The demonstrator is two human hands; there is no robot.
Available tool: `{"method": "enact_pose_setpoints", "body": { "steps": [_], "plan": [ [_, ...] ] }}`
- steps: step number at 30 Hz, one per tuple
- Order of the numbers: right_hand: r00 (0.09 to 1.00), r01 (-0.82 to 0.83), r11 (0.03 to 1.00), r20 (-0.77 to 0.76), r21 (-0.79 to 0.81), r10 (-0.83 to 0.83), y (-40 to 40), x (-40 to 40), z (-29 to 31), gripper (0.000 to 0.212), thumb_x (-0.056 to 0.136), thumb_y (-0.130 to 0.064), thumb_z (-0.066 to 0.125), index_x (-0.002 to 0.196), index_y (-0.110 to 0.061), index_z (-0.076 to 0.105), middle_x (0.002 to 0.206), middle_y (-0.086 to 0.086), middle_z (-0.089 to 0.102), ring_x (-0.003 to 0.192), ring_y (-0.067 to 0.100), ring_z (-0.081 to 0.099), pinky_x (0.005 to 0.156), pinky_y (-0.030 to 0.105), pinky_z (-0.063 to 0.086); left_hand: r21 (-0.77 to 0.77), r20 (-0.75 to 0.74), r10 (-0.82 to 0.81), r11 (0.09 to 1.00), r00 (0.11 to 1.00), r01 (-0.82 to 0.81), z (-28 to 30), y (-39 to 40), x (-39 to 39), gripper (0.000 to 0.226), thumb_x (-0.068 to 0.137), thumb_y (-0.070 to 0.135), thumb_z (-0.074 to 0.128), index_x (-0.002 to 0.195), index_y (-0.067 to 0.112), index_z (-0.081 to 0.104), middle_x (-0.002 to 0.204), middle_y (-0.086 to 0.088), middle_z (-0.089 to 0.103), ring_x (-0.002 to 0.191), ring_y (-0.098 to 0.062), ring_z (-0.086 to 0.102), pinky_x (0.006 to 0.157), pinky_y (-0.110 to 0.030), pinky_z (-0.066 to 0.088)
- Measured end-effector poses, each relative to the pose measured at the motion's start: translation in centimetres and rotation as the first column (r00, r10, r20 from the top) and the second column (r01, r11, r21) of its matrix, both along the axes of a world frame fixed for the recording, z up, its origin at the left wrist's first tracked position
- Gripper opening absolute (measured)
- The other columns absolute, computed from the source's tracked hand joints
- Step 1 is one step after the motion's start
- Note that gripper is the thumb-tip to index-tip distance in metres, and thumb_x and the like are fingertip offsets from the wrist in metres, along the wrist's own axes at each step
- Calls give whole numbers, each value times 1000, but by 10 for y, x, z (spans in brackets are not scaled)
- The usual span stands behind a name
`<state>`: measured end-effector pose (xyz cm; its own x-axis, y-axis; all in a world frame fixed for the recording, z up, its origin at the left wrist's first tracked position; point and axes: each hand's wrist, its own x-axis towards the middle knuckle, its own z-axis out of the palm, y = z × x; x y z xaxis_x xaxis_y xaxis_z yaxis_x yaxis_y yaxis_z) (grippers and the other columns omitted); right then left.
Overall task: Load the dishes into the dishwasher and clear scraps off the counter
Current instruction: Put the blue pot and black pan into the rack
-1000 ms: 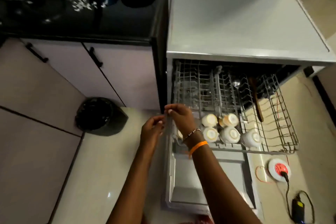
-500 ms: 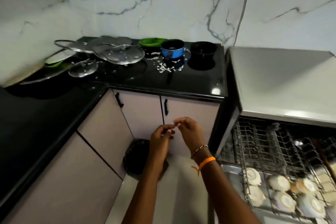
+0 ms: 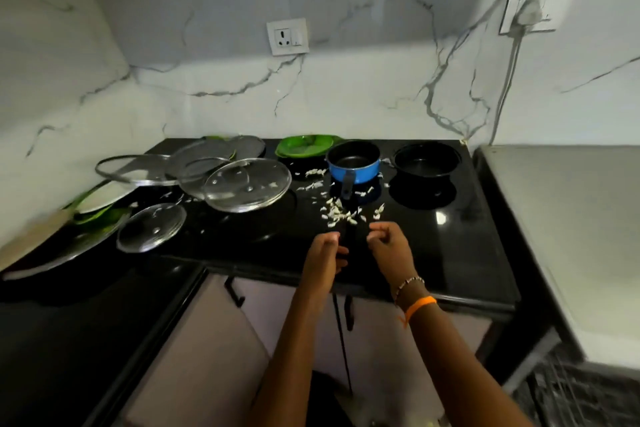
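Hands [image 3: 325, 253] [image 3: 389, 248] empty, loosely curled, near scraps [image 3: 341, 213]; no legible writing.

Both forearms are bare; the right wrist wears an orange band [image 3: 420, 305] and a thin beaded bracelet [image 3: 408, 283].

No readable text showing anywhere: no labels, brands, numbers or signs. Blue pot [image 3: 353, 165], black pot [image 3: 426, 160] and glass lids [image 3: 247, 184] are showing no markings. Wall socket [image 3: 287, 36] and plugged outlet [image 3: 528, 12] are carrying no legible print. Dishwasher top [image 3: 568, 218] is appearing plain.
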<state>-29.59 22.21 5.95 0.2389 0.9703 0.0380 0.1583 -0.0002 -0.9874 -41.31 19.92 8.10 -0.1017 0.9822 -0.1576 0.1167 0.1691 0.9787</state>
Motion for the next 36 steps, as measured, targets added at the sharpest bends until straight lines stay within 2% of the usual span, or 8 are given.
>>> {"method": "enact_pose_setpoints", "body": {
  "steps": [3, 8, 13, 19, 23, 29, 33, 36],
  "plan": [
    [958, 69, 995, 274, 67, -85, 70, 22, 13, 24, 82, -1, 57, 106, -2, 58, 107, 17, 57, 100, 28, 55, 83, 27, 41, -96, 86, 22, 995, 996, -14, 5, 62, 7, 19, 99, 30, 37, 110, 19, 46, 97, 1, 54, 81, -14, 56, 74, -29, 49],
    [634, 266, 955, 723, 130, -274, 142, 55, 14, 53, 78, -9, 60, 127, -1, 44, 135, 18, 42, 130, 39, 33, 103, 49, 31, -226, 184, 51, 974, 982, -8, 7, 136, 12, 31, 99, 33, 37, 126, 19, 44, 107, -3, 52, 88, -19, 57, 75, -31, 49],
    [522, 250, 967, 848, -50, -91, 186, 87, -15, 51, 87, -8, 49, 137, -9, 38, 142, 10, 39, 143, 37, 5, 114, 54, 3, -462, 530, 260, 887, 807, 18, 9, 180, 19, 31, 98, 32, 42, 101, 3, 54, 92, -13, 57, 75, -23, 58, 58, -27, 52],
    [510, 317, 948, 839, 20, -188, 206, 109, -31, 20, 84, -6, 56, 101, -6, 67, 106, 13, 66, 127, 43, 37, 106, 57, 23, -504, 633, 302, 859, 713, 84, -3, 205, 31, 41, 100, 35, 35, 103, 1, 56, 63, -8, 62, 30, -5, 37, 27, -12, 25],
    [565, 256, 930, 739, 266, -367, 206, 121, -27, 9, 74, 5, 59, 80, 2, 65, 75, 19, 66, 90, 47, 59, 73, 49, 53, -482, 474, 250, 876, 844, 11, -3, 214, 42, 42, 101, 36, 32, 98, 3, 58, 60, -3, 42, 29, -4, 31, 29, -14, 22],
    [711, 475, 829, 426, 294, -559, 187, 121, 1, 16, 94, -6, 47, 92, 7, 56, 86, 27, 62, 84, 43, 57, 61, 32, 32, -291, 15, 78, 954, 997, -71, 9, 207, 66, 30, 99, 31, 38, 106, 7, 55, 65, -5, 51, 38, -8, 46, 34, -18, 35],
    [783, 616, 782, -176, 93, -596, 173, 123, 13, 24, 98, -12, 39, 92, 6, 53, 89, 20, 55, 88, 34, 55, 72, 47, 51, -91, -429, 38, 992, 902, -85, 12, 180, 68, 39, 98, 31, 42, 128, 9, 50, 124, -13, 57, 112, -27, 57, 91, -34, 44],
    [577, 528, 841, -675, -122, -460, 148, 124, 21, 24, 99, -8, 34, 83, -7, 52, 97, 8, 51, 105, 28, 49, 71, 39, 58, -22, -516, 50, 997, 855, -72, 22, 156, 62, 42, 98, 27, 42, 138, 14, 40, 135, -8, 51, 123, -25, 50, 95, -33, 38]
  ]
}}
